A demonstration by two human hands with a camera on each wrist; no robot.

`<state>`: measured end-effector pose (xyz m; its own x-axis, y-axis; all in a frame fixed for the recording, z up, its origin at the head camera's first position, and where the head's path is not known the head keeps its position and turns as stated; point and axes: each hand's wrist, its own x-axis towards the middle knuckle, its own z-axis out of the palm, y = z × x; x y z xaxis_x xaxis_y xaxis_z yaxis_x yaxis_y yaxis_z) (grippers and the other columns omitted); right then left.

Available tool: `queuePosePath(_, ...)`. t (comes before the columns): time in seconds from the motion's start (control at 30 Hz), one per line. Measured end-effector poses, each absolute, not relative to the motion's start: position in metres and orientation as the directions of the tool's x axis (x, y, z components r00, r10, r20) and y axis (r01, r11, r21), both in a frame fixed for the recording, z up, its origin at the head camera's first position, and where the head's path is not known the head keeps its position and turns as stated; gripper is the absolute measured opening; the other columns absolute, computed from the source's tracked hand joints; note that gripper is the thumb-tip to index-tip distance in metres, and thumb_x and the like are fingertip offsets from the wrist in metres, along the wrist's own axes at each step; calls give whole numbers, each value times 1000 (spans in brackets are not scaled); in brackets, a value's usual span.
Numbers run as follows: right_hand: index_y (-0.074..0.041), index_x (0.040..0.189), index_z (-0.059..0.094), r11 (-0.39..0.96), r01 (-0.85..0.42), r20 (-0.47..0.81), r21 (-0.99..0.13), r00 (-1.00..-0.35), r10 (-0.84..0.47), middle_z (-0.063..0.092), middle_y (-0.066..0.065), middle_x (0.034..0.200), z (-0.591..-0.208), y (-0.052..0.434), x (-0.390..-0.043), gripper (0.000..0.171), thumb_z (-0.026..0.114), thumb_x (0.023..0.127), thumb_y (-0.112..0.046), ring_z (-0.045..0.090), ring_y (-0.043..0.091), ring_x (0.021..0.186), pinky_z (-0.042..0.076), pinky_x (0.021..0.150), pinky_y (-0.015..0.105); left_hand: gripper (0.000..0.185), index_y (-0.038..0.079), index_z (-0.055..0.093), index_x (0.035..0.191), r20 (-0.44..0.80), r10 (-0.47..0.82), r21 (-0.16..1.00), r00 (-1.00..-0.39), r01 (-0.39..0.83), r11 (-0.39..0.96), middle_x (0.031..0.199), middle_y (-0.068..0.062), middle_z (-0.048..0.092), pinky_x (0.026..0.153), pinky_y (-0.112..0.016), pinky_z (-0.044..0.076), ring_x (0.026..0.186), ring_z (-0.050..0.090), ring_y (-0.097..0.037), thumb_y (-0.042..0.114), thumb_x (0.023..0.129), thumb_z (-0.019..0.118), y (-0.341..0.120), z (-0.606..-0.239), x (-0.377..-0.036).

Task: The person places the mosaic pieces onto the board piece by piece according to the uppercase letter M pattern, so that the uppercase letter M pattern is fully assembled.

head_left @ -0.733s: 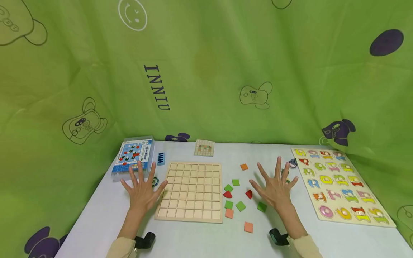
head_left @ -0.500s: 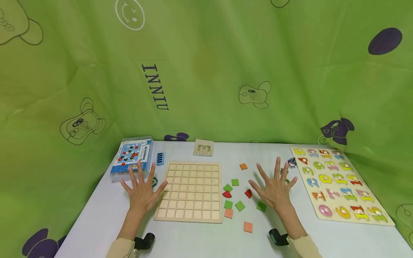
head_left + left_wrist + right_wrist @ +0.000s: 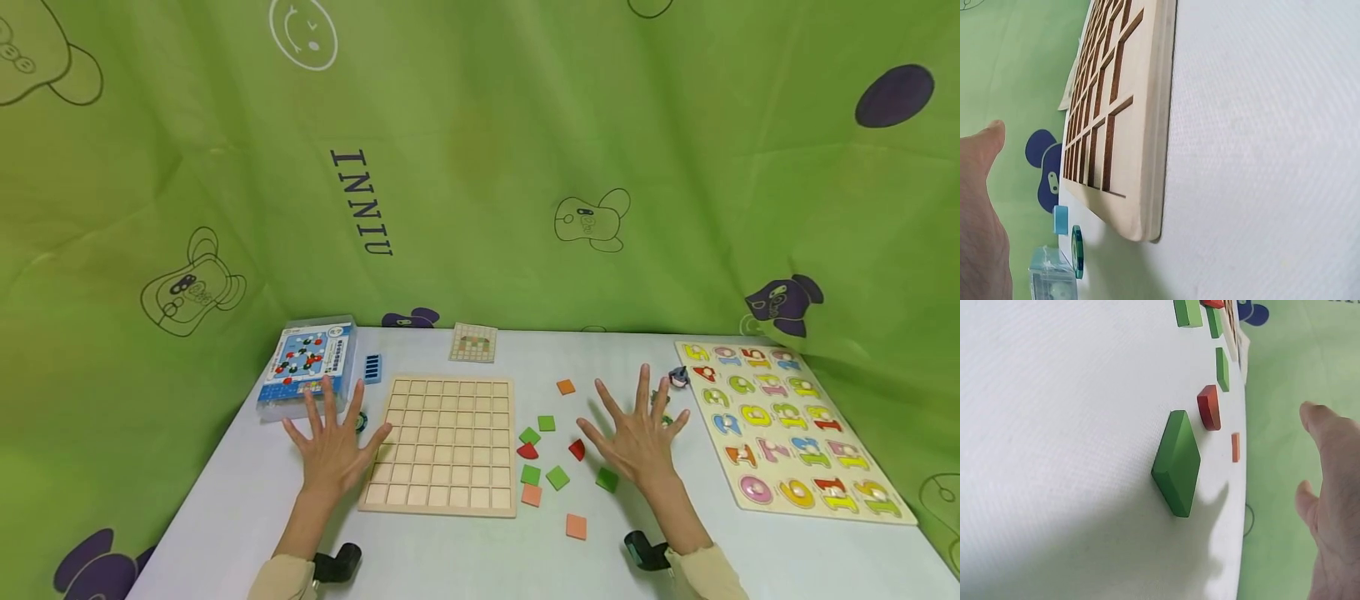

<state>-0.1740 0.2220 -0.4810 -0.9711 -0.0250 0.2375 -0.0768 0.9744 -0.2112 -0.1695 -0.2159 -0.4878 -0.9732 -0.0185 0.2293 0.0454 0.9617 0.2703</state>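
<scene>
My left hand [image 3: 330, 454] is held with fingers spread, its thumb over the left edge of a wooden grid board [image 3: 442, 446]. The board's square compartments hold no pieces. My right hand [image 3: 641, 442], also spread wide and holding nothing, hovers right of the loose tiles. Closest to it lie a green square tile [image 3: 1179, 465] and a red quarter-round tile [image 3: 1209, 408]. Between board and right hand are several more green tiles [image 3: 557, 477], another red piece [image 3: 528, 451], two salmon squares [image 3: 576, 527] and an orange square [image 3: 566, 387].
At the back left lies a boxed molecule kit [image 3: 309, 362], near a small blue block [image 3: 372, 368] and a round green-rimmed disc [image 3: 1077, 252]. A pattern card [image 3: 473, 342] lies behind the board. To the right are a number puzzle board [image 3: 795, 433] and small figurines [image 3: 678, 377].
The head view has shifted very slightly. Both hands stay spread in nearly the same places, and the tiles and boards have not moved on the table.
</scene>
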Motion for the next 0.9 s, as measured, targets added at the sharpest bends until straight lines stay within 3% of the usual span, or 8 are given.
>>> queuePosePath(0.53,-25,146,40,977,-88,237,-192,-971,-41,-22,18,156,-479,220,-173,74,49,86,-67,-14,53,138,-1,90,85,82,19,26,152,284,15,279,-959,98,955,158,-22,-1,99,-76,-11,141,-6,-48,64,87,49,-205,-490,-166)
queuePosePath(0.8,-25,147,39,978,-96,207,-188,-977,-56,-20,19,156,-475,218,-168,74,50,86,-65,-13,54,138,-2,90,85,82,22,23,153,231,37,268,-972,100,958,159,-17,-8,100,-75,-13,141,-4,-50,65,88,46,-200,-494,-157)
queuePosePath(0.9,-26,147,38,975,-97,207,-199,-977,-55,-19,20,156,-475,217,-167,73,50,87,-65,-15,52,138,-2,90,85,80,22,25,152,255,46,277,-966,118,954,159,-20,-4,99,-76,-10,140,-1,-51,64,88,48,-197,-494,-151)
